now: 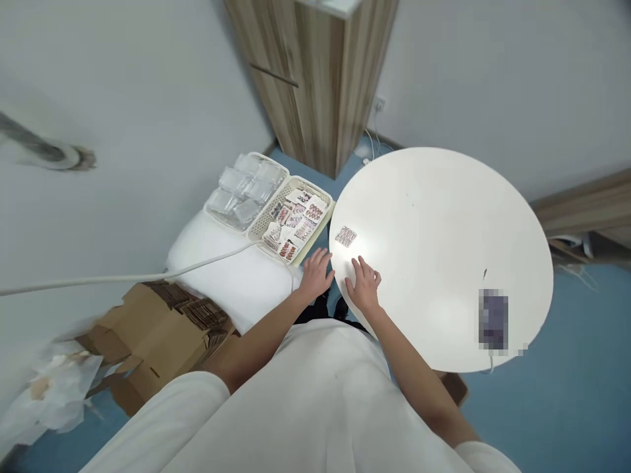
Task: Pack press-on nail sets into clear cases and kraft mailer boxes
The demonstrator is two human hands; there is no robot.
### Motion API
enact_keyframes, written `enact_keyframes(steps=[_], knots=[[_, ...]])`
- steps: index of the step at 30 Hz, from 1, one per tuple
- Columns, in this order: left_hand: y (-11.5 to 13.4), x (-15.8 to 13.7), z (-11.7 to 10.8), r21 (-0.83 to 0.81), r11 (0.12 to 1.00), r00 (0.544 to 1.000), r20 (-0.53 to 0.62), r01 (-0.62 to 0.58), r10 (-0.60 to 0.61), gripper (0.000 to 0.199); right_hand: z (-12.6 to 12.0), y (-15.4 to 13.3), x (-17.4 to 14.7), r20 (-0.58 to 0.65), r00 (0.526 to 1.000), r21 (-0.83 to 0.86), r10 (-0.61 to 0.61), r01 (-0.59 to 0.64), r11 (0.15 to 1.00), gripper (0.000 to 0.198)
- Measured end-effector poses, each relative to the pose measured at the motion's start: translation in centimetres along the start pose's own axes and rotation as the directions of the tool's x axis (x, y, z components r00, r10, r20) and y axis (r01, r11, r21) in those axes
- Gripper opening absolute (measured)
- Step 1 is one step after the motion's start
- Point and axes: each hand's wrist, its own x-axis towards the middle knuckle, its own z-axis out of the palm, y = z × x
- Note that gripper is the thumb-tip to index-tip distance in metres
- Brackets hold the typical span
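Observation:
On the round white table [444,217], near its left edge, lies a small flat sheet of press-on nails [346,236] in rows. My right hand [365,284] is over the table edge just below that sheet, fingers apart, holding nothing. My left hand [316,273] hangs in the gap between table and basket, its fingers spread and nothing in them. Beside it to the left is a cream plastic basket [257,230] filled with similar sheets of nails [296,220] in red, pink and dark colours. Neither hand touches the sheets.
A second basket [224,226] holds clear plastic packs [246,184]; both baskets rest on a white covered surface [211,263]. Flattened cardboard boxes [158,335] lie lower left. A white cable [148,277] crosses the left side. A blurred-out dark object [493,320] lies on the table's right. A wooden cabinet [315,85] stands behind.

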Motion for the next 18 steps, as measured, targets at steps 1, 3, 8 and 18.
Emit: enact_keyframes(steps=[1, 3, 8, 18], knots=[[0.1, -0.8, -0.1, -0.004, 1.0, 0.999, -0.027, 0.026, -0.026, 0.044, -0.1, 0.1, -0.3, -0.013, 1.0, 0.017, -0.02, 0.021, 1.0, 0.052], [0.1, -2.3, -0.4, -0.02, 0.997, 0.994, -0.074, 0.078, -0.08, 0.041, -0.2, -0.1, -0.9, -0.028, 0.998, 0.056, -0.058, 0.059, 0.997, 0.051], [0.2, -5.8, -1.2, -0.171, 0.973, 0.984, -0.069, 0.153, -0.167, 0.035, -0.3, -1.3, -2.0, 0.046, 0.979, 0.16, -0.2, 0.191, 0.968, 0.046], [-1.3, -11.3, -3.6, -0.295, 0.92, 0.965, 0.119, 0.26, -0.234, 0.046, 0.3, -5.3, -2.2, 0.281, 0.857, 0.293, -0.432, 0.351, 0.889, 0.027]])
